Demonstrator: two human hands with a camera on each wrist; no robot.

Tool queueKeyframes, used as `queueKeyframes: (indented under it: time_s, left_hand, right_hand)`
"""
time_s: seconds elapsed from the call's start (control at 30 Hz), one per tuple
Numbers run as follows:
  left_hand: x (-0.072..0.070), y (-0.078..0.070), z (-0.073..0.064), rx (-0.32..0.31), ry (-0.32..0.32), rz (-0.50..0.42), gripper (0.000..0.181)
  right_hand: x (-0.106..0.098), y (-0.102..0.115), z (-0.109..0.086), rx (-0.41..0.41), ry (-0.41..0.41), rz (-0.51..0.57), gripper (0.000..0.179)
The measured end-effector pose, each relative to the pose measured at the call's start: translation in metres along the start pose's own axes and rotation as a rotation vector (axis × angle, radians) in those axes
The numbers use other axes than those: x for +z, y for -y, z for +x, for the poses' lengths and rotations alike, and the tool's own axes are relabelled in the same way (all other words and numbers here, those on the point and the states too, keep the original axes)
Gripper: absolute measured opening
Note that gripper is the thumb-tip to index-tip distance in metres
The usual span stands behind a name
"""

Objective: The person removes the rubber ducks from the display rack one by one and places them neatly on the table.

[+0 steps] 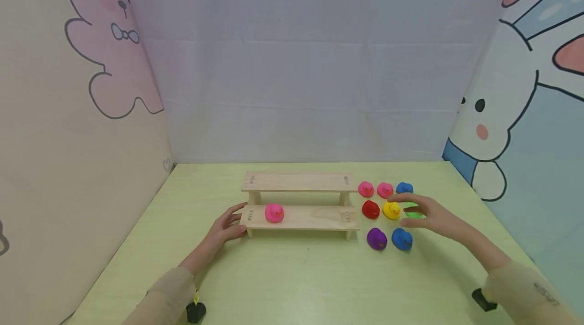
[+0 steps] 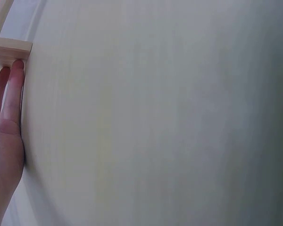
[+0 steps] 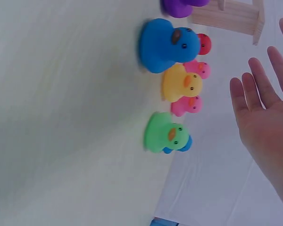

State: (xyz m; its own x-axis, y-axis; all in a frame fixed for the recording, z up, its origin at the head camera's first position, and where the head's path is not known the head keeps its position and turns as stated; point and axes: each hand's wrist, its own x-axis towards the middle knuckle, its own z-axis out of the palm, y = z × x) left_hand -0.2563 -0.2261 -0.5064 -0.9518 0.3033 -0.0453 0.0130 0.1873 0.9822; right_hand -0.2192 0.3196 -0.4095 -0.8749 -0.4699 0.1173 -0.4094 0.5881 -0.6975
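My left hand (image 1: pixel 228 226) is at the left end of a two-step wooden rack (image 1: pixel 301 218), fingertips touching its lower board. In the left wrist view, the visible fingers (image 2: pixel 13 99) reach out straight to the wood. A pink rubber duck (image 1: pixel 274 213) sits on the lower step, left of its middle. Above the group of ducks on the right hovers my right hand (image 1: pixel 431 213), fingers spread and palm bare in the right wrist view. It partly covers a green duck (image 1: pixel 413 212); a yellow duck (image 1: pixel 390 210) is just left of its fingertips.
Right of the rack stand a red duck (image 1: pixel 371 209), two pink ducks (image 1: pixel 366 189), a purple duck (image 1: pixel 376 239), a near blue duck (image 1: pixel 402 239) and a far blue duck (image 1: pixel 404 187). Cloth walls with printed cartoon animals enclose the pale table (image 1: pixel 283 279).
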Motion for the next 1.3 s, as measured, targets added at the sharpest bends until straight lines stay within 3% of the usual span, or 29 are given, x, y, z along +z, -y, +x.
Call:
queueKeyframes:
  time_s: [0.2, 0.4, 0.57, 0.97, 1.3]
  left_hand:
    - [0.001, 0.0, 0.0, -0.02, -0.003, 0.018, 0.061]
    - [0.0, 0.0, -0.001, -0.021, -0.001, 0.01, 0.061]
    - [-0.001, 0.001, -0.001, -0.018, -0.004, 0.011, 0.061]
    - [-0.001, 0.001, 0.0, -0.01, -0.001, 0.016, 0.062]
    - [-0.001, 0.002, 0.001, -0.016, 0.007, 0.012, 0.061]
  right_hand:
    - [-0.007, 0.019, 0.021, -0.085, -0.019, -0.029, 0.049]
    - [-0.004, 0.033, 0.043, -0.095, -0.011, -0.016, 0.052]
    - [0.004, 0.046, 0.06, -0.107, 0.019, 0.067, 0.055]
    - [0.034, 0.072, 0.108, -0.327, 0.073, 0.186, 0.053]
    - [0.069, 0.098, 0.145, -0.311, 0.145, 0.277, 0.056]
